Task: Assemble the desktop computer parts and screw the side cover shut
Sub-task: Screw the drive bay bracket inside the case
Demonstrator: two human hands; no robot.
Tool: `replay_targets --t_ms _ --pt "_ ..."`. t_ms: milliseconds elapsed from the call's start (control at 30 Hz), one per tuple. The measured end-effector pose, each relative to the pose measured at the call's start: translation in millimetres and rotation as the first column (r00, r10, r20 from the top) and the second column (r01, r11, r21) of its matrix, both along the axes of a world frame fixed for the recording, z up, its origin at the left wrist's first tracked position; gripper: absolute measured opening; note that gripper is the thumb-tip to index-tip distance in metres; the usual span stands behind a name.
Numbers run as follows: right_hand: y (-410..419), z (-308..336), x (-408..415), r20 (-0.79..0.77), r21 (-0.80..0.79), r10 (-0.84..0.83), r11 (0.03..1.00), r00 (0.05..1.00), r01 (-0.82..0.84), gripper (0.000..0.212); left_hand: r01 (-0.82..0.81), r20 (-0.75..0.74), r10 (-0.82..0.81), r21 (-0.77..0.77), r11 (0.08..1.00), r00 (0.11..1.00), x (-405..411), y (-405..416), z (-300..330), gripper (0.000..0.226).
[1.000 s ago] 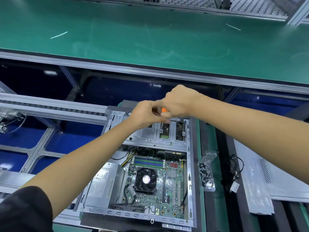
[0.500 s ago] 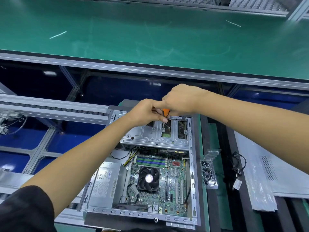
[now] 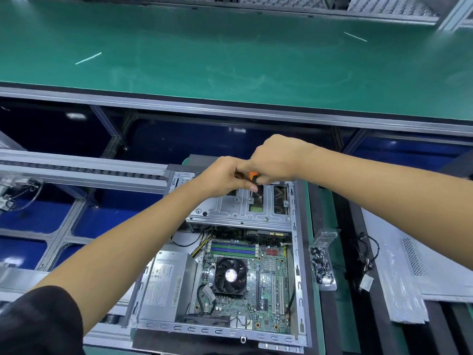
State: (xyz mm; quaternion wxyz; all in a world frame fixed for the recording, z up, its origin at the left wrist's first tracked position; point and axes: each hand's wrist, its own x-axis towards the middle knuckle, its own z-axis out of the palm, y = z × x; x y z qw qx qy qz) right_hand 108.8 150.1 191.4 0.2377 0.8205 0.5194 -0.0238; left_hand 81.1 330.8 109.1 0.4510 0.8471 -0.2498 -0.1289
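the case (image 3: 298,265) is bare grey sheet metal, dull with a soft sheen. inside it, the board (image 3: 266,285) is glossy green, the fan (image 3: 230,275) black plastic, and the psu (image 3: 166,285) matt grey metal with a paper label. right of the case, a clear glossy plastic box (image 3: 323,260) holds dark screws, and beyond it lies a cover (image 3: 435,272) in crinkled shiny film. behind the case, the belt (image 3: 230,52) is smooth matt green, scuffed.
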Motion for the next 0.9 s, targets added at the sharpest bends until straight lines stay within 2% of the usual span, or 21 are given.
replay_targets --t_ms 167,267,333,500,733,800,900 --pt "-2.5 -2.2 -3.0 0.071 -0.073 -0.059 0.995 0.996 0.064 0.028 0.042 -0.046 -0.039 0.061 0.997 0.998 3.8 9.2 -10.2 0.043" --pt "-8.5 -5.0 -4.6 0.048 -0.008 -0.091 0.996 0.995 0.091 0.020 -0.066 0.068 0.049 0.283 0.957 0.997 0.4 25.3 -34.0 0.042" --pt "-12.6 -8.5 -4.6 -0.005 0.034 -0.127 0.991 0.992 0.127 0.023 -0.100 0.071 0.080 0.347 0.933 0.994 -7.9 31.5 -49.3 0.039" --pt "-18.0 -13.3 -3.9 -0.070 0.091 -0.121 0.988 0.990 0.127 0.020 -0.084 0.038 0.077 0.281 0.956 0.996 -12.8 33.5 -66.2 0.038" --pt "-21.2 -17.6 -1.5 -0.040 0.124 -0.083 0.988 0.996 0.088 0.016 -0.111 0.054 0.101 0.256 0.960 0.993 -17.8 34.9 -74.5 0.015" --pt "-23.2 -14.6 -1.8 -0.059 0.159 -0.077 0.983 0.995 0.086 0.015 -0.138 0.006 0.139 0.183 0.973 0.990 -21.2 32.1 -73.8 0.011" --pt "-29.1 -1.8 -0.3 -0.133 0.263 -0.138 0.950 0.981 0.169 0.013 -0.244 -0.135 0.241 -0.013 0.970 0.961 -26.6 22.8 -71.8 0.007"
